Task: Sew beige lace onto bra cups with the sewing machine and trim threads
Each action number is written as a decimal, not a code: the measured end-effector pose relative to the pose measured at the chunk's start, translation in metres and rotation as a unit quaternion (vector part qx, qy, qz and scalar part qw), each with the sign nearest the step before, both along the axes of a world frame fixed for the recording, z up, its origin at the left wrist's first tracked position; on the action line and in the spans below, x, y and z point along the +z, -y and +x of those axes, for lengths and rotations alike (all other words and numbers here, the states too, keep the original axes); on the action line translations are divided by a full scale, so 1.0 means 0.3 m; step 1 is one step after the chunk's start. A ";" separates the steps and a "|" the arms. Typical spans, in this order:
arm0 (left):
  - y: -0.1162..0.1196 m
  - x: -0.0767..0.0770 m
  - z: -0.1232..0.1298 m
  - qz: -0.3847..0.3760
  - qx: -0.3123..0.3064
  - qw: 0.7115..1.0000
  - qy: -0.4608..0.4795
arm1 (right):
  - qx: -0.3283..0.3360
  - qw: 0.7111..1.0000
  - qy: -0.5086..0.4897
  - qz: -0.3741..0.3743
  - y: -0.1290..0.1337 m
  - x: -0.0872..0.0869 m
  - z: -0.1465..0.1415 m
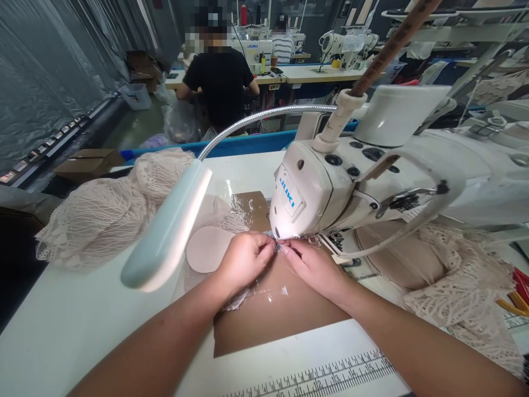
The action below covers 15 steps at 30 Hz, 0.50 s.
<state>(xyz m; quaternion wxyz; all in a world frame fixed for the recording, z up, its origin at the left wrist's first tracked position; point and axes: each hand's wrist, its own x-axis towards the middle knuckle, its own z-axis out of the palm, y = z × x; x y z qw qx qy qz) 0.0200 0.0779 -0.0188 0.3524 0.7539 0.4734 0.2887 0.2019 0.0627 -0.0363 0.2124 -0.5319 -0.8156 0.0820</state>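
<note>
My left hand (pixel 248 256) is closed in a pinch right under the head of a white sewing machine (pixel 306 187). Opposite it, my right hand (pixel 309 264) pinches with thumb and forefinger, the fingertips of both hands almost meeting by the needle area. What lies between the fingers is too small and covered to make out. A smooth beige oval cup (pixel 209 249) with sheer lace fabric (pixel 233 222) lies left of my left hand, and a lace edge (pixel 236 300) shows below that wrist. Brown sheeting (pixel 285 320) covers the table under both hands.
A lamp (pixel 167 229) on a bendable metal neck hangs at the left, before heaped beige lace (pixel 107 207). More lace pieces (pixel 463 275) and a cup lie right of the machine, near orange-and-red handles (pixel 518 295). A printed ruler (pixel 322 380) runs along the front. Co-workers (pixel 221 82) sit beyond.
</note>
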 end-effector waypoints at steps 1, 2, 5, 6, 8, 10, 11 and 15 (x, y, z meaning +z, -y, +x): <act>0.000 0.001 0.000 0.001 0.000 1.000 -0.001 | -0.001 1.000 0.002 0.003 0.000 0.001 -0.001; 0.000 0.001 0.000 0.001 0.001 1.000 -0.003 | -0.003 1.000 0.003 0.007 0.000 0.003 -0.002; -0.002 0.004 0.002 0.001 0.001 1.000 -0.006 | 0.000 1.000 0.005 0.014 0.001 0.007 -0.003; -0.003 0.004 0.002 0.002 0.001 1.000 -0.006 | 0.002 1.000 0.005 0.015 0.001 0.008 -0.004; -0.003 0.005 0.004 0.001 0.000 1.000 -0.004 | 0.002 1.000 0.006 0.014 0.002 0.009 -0.004; -0.003 0.005 0.004 0.000 -0.001 1.000 -0.002 | 0.000 1.000 0.007 0.013 0.002 0.010 -0.003; -0.003 0.005 0.004 -0.001 -0.001 1.000 -0.002 | -0.001 1.000 0.007 0.011 0.002 0.010 -0.003; -0.003 0.007 0.004 -0.004 0.002 1.000 -0.009 | -0.007 1.000 0.003 -0.002 0.002 0.012 -0.004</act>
